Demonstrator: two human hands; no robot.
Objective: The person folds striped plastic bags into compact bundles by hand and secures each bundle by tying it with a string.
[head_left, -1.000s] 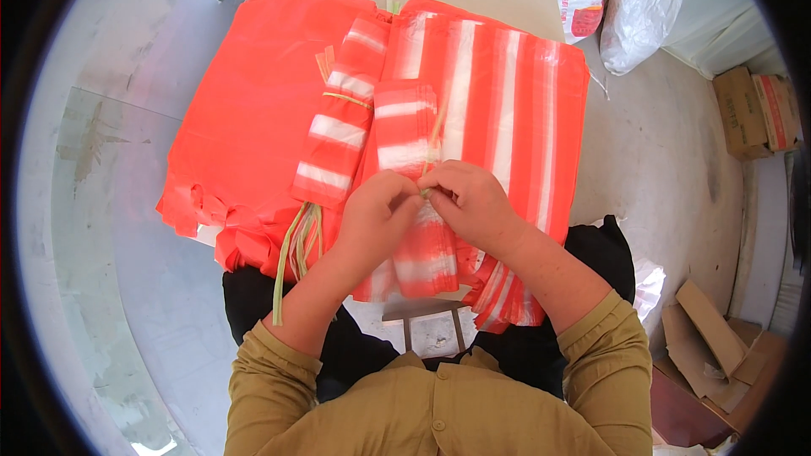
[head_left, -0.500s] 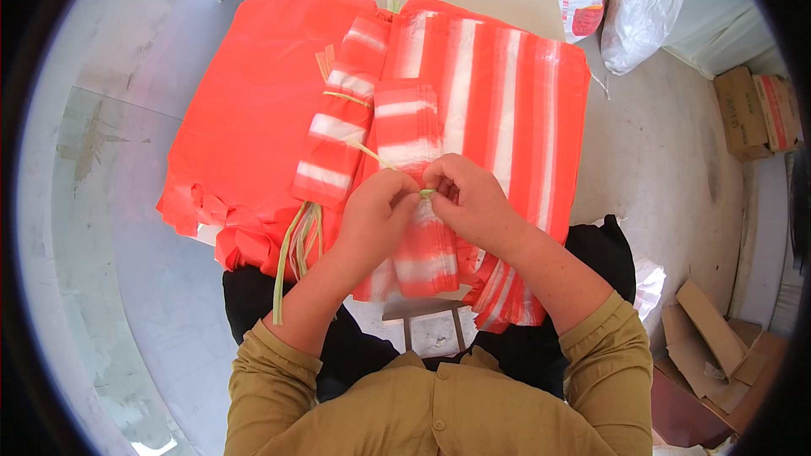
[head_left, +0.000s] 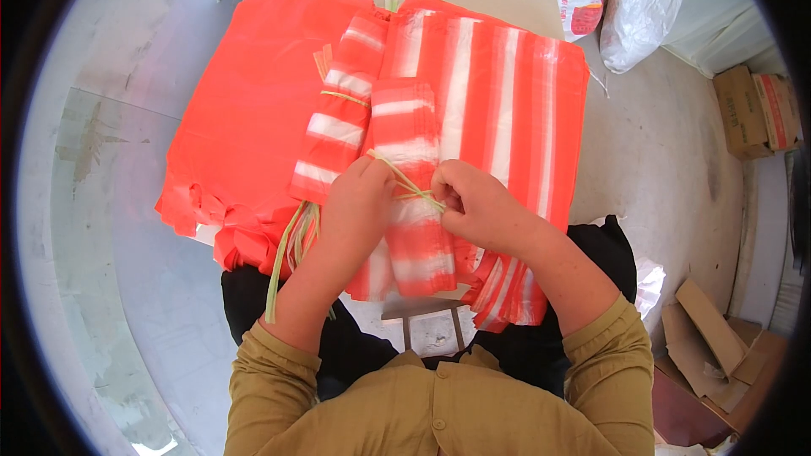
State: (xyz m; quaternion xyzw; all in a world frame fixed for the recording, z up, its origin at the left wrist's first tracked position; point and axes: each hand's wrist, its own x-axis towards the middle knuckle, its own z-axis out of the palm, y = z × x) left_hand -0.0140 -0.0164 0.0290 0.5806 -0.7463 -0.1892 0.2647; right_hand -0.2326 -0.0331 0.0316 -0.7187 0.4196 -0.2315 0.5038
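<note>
A folded bundle of red-and-white striped plastic bags (head_left: 414, 266) lies lengthwise in front of me. Round its middle runs a thin pale-green tie strip (head_left: 409, 176), its two ends crossing on top. My left hand (head_left: 359, 201) is closed at the left side of the bundle, pinching one end of the strip. On the right, my right hand (head_left: 473, 203) pinches the other end, fingers curled. Just left lies another striped bundle (head_left: 336, 127) with a yellowish strip tied round it. Below that bundle hang several loose tie strips (head_left: 291, 245).
Beneath the bundles are a large stack of plain red bags (head_left: 262, 93) on the left and a stack of striped bags (head_left: 486, 93) on the right. White sacks (head_left: 646, 8) stand at the back right. Cardboard boxes (head_left: 743, 114) and flattened cardboard (head_left: 710, 333) lie along the right.
My hands have moved apart from being close together over the strip. The strip's crossed ends now show between them, with the left hand shifted left.
</note>
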